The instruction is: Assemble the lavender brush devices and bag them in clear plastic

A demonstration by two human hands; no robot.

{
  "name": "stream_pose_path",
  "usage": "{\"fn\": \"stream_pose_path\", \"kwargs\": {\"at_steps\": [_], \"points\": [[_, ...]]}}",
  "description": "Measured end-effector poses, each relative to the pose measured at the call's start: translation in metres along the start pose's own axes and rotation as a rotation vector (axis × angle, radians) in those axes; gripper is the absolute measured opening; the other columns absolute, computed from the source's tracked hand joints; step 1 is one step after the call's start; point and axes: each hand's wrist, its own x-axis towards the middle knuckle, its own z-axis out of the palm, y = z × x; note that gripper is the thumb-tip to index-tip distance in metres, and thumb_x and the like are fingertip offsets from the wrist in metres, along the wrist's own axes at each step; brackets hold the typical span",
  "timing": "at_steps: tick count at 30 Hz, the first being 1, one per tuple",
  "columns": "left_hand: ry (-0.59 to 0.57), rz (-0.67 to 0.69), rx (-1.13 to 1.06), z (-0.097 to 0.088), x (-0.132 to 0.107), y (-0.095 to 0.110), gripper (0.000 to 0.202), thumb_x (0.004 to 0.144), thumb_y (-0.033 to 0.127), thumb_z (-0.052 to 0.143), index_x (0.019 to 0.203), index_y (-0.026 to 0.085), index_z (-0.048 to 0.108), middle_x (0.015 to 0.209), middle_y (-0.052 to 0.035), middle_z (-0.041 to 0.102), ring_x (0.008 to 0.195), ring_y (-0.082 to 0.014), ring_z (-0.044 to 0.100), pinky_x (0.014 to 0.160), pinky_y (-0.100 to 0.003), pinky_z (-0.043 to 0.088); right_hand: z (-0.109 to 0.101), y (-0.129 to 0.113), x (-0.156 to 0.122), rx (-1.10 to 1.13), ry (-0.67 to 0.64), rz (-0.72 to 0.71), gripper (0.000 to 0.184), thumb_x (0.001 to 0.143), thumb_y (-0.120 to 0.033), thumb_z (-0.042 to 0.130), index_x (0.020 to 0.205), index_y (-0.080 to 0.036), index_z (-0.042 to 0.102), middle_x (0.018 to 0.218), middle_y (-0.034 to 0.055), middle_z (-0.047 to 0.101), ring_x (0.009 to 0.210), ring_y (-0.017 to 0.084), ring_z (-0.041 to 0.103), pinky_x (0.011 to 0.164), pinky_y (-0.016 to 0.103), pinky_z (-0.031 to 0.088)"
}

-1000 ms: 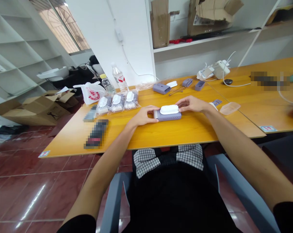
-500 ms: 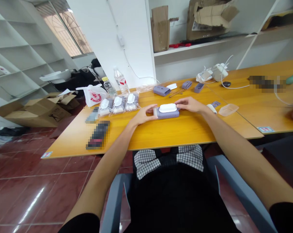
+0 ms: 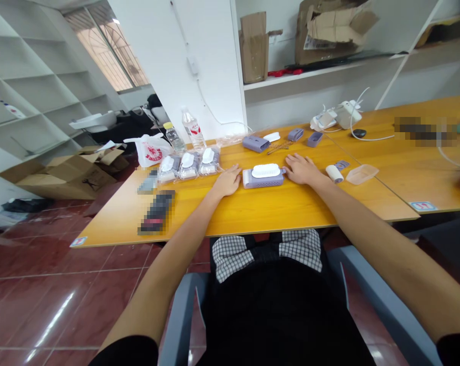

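Note:
A purple plastic case [image 3: 263, 181] with holes along its front lies on the wooden table [image 3: 260, 216]. On top of it sits a white brush [image 3: 266, 171], bristles toward me. Just left of the case my left hand [image 3: 228, 180] rests flat on the table, open and apart from it. To its right, my right hand [image 3: 300, 169] lies palm down with fingers spread, close to the small tab at the case's end. Neither hand holds anything. A white roll [image 3: 334, 173] lies to the right of my right hand, beside a small purple piece [image 3: 342, 164].
Several bagged sets [image 3: 189, 165], bottles [image 3: 192, 128] and a white bag [image 3: 152, 151] stand at the back left. Behind the case lie a purple sleeve [image 3: 256, 144], a white brush [image 3: 272, 136] and two purple caps [image 3: 296, 134]. A clear tray [image 3: 362, 174] sits at right.
Both hands have let go of the purple case and moved outward, now flat on the table either side. The case with its brush stays in place. The view has shifted slightly.

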Motion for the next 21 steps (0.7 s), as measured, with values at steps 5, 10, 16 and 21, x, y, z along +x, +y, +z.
{"fn": "stream_pose_path", "kwargs": {"at_steps": [5, 10, 16, 21], "points": [[-0.036, -0.051, 0.067, 0.004, 0.001, 0.006, 0.055, 0.109, 0.03, 0.04, 0.16, 0.014, 0.052, 0.173, -0.0176, 0.047, 0.165, -0.0319, 0.039, 0.137, -0.056, 0.027, 0.006, -0.006, -0.001, -0.028, -0.043, -0.015, 0.066, 0.11, -0.043, 0.029, 0.165, -0.01, 0.045, 0.179, 0.0225, 0.035, 0.168, 0.04, 0.028, 0.131, 0.071, 0.024], [-0.039, -0.056, 0.064, 0.006, 0.001, 0.007, 0.056, 0.109, 0.031, 0.04, 0.161, 0.014, 0.052, 0.173, -0.0176, 0.047, 0.165, -0.0342, 0.038, 0.137, -0.059, 0.027, 0.013, -0.003, -0.004, -0.026, -0.035, 0.054, 0.071, 0.11, -0.046, 0.029, 0.17, -0.01, 0.039, 0.179, 0.024, 0.035, 0.168, 0.04, 0.027, 0.133, 0.072, 0.018], [-0.029, -0.067, 0.058, 0.006, 0.001, 0.004, 0.056, 0.109, 0.03, 0.041, 0.161, 0.014, 0.052, 0.171, -0.0181, 0.05, 0.165, -0.0336, 0.039, 0.137, -0.058, 0.027, 0.012, -0.007, -0.008, -0.018, -0.042, 0.075, 0.073, 0.11, -0.048, 0.028, 0.17, -0.008, 0.038, 0.179, 0.0262, 0.03, 0.169, 0.04, 0.025, 0.131, 0.075, 0.018], [-0.05, -0.085, 0.073, 0.003, 0.0, 0.007, 0.056, 0.11, 0.03, 0.04, 0.161, 0.012, 0.052, 0.174, -0.0188, 0.044, 0.165, -0.0333, 0.038, 0.137, -0.057, 0.028, 0.009, -0.008, -0.008, -0.023, -0.049, 0.073, 0.072, 0.11, -0.048, 0.027, 0.17, -0.009, 0.038, 0.18, 0.0252, 0.03, 0.169, 0.04, 0.025, 0.131, 0.074, 0.019]]}}
